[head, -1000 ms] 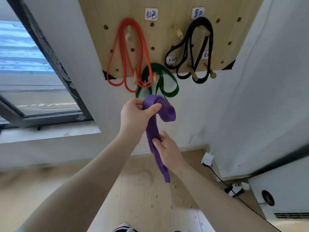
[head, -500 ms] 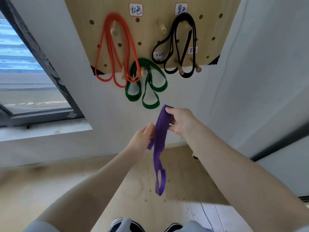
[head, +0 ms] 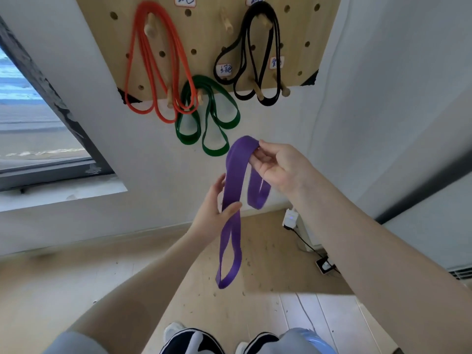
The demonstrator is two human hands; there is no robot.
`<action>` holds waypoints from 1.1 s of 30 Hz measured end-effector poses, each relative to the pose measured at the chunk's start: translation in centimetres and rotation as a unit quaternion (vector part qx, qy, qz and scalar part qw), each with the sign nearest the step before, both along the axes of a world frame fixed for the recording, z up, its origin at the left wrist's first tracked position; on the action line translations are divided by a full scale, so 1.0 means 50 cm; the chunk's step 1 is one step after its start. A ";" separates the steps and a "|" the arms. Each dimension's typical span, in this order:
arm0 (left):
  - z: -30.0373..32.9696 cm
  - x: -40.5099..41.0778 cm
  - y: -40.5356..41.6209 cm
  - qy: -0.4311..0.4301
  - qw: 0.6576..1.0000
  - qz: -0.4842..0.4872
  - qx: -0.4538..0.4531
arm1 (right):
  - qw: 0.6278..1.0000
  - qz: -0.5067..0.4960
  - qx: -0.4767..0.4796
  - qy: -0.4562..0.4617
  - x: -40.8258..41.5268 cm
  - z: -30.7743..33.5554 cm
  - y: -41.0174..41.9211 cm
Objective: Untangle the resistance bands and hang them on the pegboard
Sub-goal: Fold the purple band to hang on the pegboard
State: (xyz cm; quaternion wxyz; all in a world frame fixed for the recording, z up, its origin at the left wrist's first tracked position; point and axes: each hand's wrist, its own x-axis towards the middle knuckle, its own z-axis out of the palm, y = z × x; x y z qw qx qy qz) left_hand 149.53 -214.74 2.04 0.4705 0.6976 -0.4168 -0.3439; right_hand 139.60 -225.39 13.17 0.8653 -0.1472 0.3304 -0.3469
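A wide purple resistance band [head: 233,180] hangs between my hands below the wooden pegboard [head: 207,42]. My right hand [head: 275,164] pinches its top fold, from which a short loop droops under my palm. My left hand [head: 217,210] pinches the long strand lower down, between thumb and fingers; below that the band hangs in a twisted loop toward the floor. On the pegboard hang an orange band [head: 158,65] at the left, a green band [head: 209,118] low in the middle and a black band [head: 258,57] at the right.
Bare wooden pegs stick out of the board, one at the top middle [head: 227,21] and one at the lower right [head: 283,90]. A window [head: 38,123] is at the left. A power strip and cable [head: 324,265] lie on the floor by the right wall.
My right hand has taken over the band's top fold and lifted it, while my left hand dropped down to the middle of the strand. The band now hangs open in loops.
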 end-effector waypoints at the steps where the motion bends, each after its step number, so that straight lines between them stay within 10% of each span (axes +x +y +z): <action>1: 0.011 0.008 -0.004 -0.010 1.000 -0.016 -0.007 | 1.000 0.005 -0.002 -0.010 -0.005 0.005 -0.001; 10: 0.094 0.021 -0.021 -0.008 0.999 -0.040 -0.023 | 0.997 0.000 -0.075 -0.033 -0.006 0.017 -0.046; 16: 0.173 -0.011 -0.080 0.118 0.983 0.110 -0.088 | 0.901 0.174 -0.302 0.257 -0.035 -0.082 -0.014; 33: 0.163 -0.038 -0.036 0.266 0.960 0.056 -0.071 | 0.832 0.098 -0.479 0.261 -0.059 -0.075 0.046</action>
